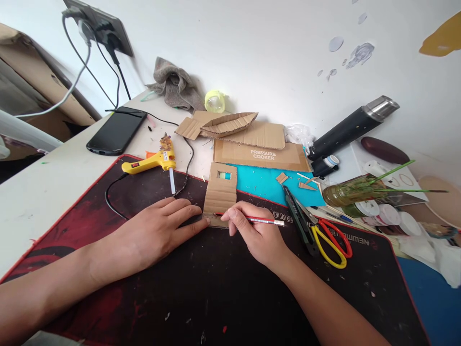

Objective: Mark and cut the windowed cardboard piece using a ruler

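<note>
A small piece of brown cardboard [220, 194] with a rectangular cut-out near its far end lies on the dark mat [201, 288]. My left hand [151, 235] rests flat with fingers stretched, its fingertips at the cardboard's near left edge. A thin greyish strip, perhaps a clear ruler, crosses the near end by those fingertips; it is too small to be sure. In my right hand [254, 230] is a red and black pencil [264, 220], pinched between thumb and fingers. Its tip touches or hovers just over the near part of the cardboard; I cannot tell which.
Left of the cardboard lies a yellow glue gun [151, 162], its cord trailing, with a phone [117, 130] beyond. Cardboard pieces [266, 134] lie behind. At right are a utility knife [300, 218], scissors [331, 240], a glass jar [345, 192] and a black flask [353, 127].
</note>
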